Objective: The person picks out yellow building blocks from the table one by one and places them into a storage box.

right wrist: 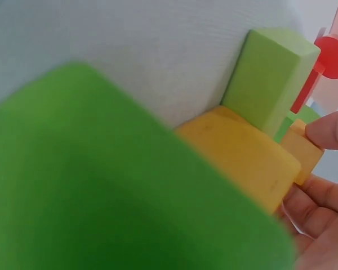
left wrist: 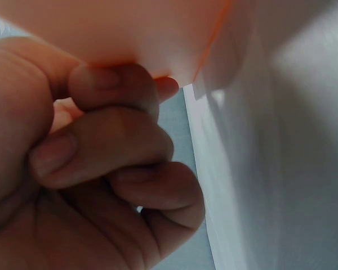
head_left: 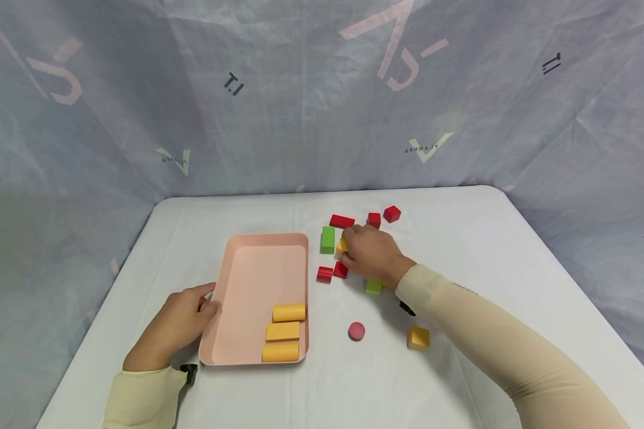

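Observation:
My left hand [head_left: 185, 319] grips the left wall of a pink tray [head_left: 265, 239], the fingers [left wrist: 112, 140] curled beneath its edge. Inside the tray's near right corner lie two yellow cylinders [head_left: 280, 353] with a flat yellow block [head_left: 282, 331] between them. Among the loose blocks, my right hand [head_left: 374, 253] pinches a small yellow block [head_left: 343, 246] between thumb and fingers, as the right wrist view also shows. Left of that hand stands a green block [head_left: 328, 240]. A red cylinder [head_left: 325, 274] and a red block [head_left: 341, 270] lie just nearer.
Beyond the right hand are a red bar [head_left: 342, 221] and two red cubes [head_left: 392, 214]. Under the right wrist sit a light green block [head_left: 373, 287] and a partly hidden yellow block [right wrist: 242, 154]. Closer lie a dark pink disc [head_left: 356, 331] and a yellow cube [head_left: 418, 338].

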Available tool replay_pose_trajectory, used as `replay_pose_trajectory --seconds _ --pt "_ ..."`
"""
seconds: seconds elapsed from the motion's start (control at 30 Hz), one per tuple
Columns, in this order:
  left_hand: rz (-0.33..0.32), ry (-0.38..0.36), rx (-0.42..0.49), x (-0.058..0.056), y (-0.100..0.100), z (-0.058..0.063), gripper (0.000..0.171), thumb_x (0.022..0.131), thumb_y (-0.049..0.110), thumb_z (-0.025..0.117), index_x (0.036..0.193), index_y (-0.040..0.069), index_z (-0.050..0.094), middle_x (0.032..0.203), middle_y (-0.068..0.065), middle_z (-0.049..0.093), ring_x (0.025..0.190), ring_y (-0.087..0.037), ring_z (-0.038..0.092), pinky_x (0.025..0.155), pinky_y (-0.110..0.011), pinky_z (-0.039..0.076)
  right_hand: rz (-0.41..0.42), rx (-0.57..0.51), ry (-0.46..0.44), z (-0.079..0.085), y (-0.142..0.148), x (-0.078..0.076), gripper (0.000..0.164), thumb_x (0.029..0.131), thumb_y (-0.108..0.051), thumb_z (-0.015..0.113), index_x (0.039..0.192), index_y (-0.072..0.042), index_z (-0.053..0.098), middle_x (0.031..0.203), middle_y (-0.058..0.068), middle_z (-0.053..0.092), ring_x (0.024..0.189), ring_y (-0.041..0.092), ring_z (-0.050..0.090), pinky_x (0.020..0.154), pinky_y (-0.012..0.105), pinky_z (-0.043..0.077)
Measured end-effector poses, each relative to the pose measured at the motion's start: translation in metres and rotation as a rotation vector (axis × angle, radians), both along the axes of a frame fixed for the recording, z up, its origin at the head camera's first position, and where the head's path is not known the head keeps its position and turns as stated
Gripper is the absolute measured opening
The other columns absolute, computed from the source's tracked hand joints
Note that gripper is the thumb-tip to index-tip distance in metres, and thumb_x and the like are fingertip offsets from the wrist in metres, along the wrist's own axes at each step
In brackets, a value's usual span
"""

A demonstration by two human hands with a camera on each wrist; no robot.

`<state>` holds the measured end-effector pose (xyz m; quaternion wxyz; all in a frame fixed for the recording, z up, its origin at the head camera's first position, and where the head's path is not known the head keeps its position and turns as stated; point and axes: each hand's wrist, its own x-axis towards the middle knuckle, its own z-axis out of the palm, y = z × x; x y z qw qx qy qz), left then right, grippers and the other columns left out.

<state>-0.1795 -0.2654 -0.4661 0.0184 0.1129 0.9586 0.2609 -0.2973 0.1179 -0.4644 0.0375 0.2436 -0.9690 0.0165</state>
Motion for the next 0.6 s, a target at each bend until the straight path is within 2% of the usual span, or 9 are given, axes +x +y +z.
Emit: replay_pose_trajectory --seconds 0.33,0.6 --pt "-0.007 0.016 0.002 0.0 0.0 -0.002 0.029 0.089 0.01 0.058 0.118 0.009 0.061 0.052 0.005 0.04 0.043 -0.01 0.036 0.042 -0.028 0.033 -0.016 0.001 -0.02 0.006 0.0 0.002 0.042 0.08 -0.047 0.069 0.105 -0.016 0.055 0.081 -0.004 0.05 0.072 0.012 0.046 0.06 0.03 0.05" --pt "-0.012 0.021 0.008 -0.001 0.0 -0.001 0.028 0.089 0.011 0.059 0.117 0.009 0.061 0.053 0.006 0.04 0.043 -0.009 0.036 0.041 -0.029 0.033 0.014 0.001 -0.015 0.012 -0.002 0.008 0.039 0.081 -0.047 0.068 0.102 -0.018 0.053 0.079 -0.005 0.049 0.071 0.012 0.045 0.057 0.03 0.049"
